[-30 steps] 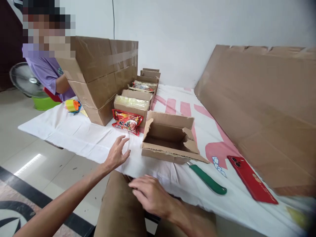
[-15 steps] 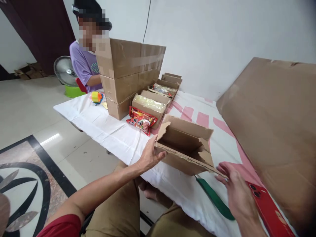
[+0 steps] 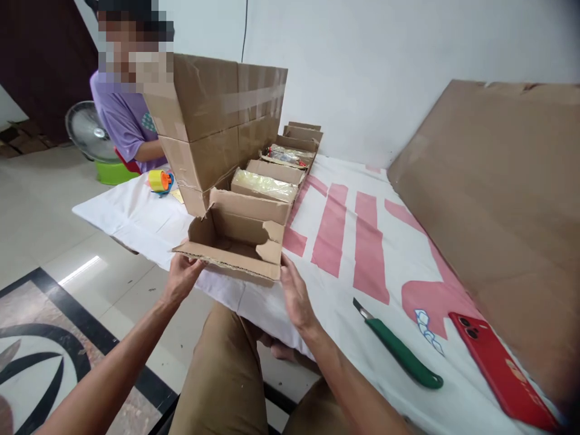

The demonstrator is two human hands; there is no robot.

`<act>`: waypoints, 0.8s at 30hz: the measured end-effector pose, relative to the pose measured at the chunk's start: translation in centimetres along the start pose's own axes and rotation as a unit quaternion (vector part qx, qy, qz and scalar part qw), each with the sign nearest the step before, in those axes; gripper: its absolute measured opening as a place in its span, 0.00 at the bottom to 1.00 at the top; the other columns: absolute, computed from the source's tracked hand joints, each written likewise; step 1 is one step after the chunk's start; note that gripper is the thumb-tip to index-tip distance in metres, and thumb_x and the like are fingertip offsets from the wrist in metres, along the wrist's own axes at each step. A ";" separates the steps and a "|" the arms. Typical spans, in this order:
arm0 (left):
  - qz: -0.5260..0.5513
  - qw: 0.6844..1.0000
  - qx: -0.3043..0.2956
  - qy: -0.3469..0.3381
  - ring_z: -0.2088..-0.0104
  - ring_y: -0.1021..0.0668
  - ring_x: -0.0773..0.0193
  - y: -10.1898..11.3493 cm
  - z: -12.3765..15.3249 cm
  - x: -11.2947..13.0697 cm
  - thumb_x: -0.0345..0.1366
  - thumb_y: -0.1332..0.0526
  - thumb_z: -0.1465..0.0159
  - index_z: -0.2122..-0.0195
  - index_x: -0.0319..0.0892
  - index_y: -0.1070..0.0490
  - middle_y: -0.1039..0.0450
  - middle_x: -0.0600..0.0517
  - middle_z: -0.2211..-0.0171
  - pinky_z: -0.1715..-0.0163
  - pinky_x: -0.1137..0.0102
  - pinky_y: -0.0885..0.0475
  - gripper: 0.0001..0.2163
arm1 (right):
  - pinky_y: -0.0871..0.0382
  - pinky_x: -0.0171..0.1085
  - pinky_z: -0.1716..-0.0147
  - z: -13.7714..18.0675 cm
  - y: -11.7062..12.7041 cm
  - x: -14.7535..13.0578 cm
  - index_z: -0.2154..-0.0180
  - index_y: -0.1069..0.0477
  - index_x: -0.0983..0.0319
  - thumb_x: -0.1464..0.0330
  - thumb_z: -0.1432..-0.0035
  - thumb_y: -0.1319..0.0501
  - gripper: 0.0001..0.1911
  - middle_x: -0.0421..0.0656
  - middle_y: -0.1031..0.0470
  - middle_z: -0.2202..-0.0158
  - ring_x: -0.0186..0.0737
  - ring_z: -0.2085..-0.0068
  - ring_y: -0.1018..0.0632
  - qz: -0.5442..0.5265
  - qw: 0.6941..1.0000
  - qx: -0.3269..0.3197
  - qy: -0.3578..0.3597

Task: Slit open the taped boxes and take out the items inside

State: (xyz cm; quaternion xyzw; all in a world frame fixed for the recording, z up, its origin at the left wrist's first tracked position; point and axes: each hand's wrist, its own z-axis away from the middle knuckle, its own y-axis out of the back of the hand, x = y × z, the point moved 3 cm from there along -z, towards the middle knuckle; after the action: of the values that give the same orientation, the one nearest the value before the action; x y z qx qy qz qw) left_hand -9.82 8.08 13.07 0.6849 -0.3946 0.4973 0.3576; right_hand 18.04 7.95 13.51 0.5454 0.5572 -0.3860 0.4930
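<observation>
We had the small open carton (image 3: 238, 241) gripped at the near tabletop (image 3: 408, 254) edge, left hand (image 3: 181, 279) on its left flap, right hand (image 3: 294, 293) on its right corner. It sat empty, flaps up; filling and closing remained, we judged.

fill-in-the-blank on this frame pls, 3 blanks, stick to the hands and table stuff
1. Both hands, left hand and right hand, grip an open, empty ____ box.
2. The utility knife on the white cloth has a ____ handle.
3. The red phone lies to the ____ of the knife.

Missing words: cardboard; green; right
</observation>
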 end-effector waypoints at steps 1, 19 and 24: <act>0.004 1.000 0.004 -0.002 0.55 0.21 0.55 -0.1 -0.6 -0.2 0.55 0.27 0.50 0.56 0.44 0.28 0.22 0.49 0.59 0.54 0.62 0.21 0.26 | 0.42 0.53 0.30 -0.4 -0.6 0.2 0.33 0.34 0.59 0.47 0.29 0.47 0.33 0.49 0.33 0.31 0.50 0.30 0.33 0.006 1.000 0.007 0.006; -0.220 0.972 0.024 -0.075 0.24 0.50 0.38 -6.6 7.8 -3.8 0.48 0.30 0.43 0.27 0.43 0.51 0.51 0.34 0.26 0.28 0.42 0.47 0.46 | 0.38 0.58 0.33 -2.5 5.4 7.1 0.41 0.27 0.63 0.71 0.41 0.43 0.27 0.55 0.28 0.35 0.54 0.33 0.30 0.290 0.956 0.023 0.043; -0.214 0.974 0.029 -0.065 0.23 0.57 0.37 -9.9 6.7 -4.3 0.47 0.30 0.42 0.25 0.46 0.61 0.59 0.34 0.24 0.27 0.41 0.50 0.50 | 0.43 0.57 0.32 -1.6 4.3 6.7 0.32 0.36 0.63 0.70 0.43 0.39 0.37 0.54 0.34 0.30 0.54 0.30 0.35 0.347 0.930 -0.094 0.081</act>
State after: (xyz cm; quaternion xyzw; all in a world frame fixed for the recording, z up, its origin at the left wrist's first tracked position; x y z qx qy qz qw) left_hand 0.91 7.19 6.31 0.7944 -0.2472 0.3746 0.4093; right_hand 22.64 11.51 7.78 0.6855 0.4046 -0.0914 0.5983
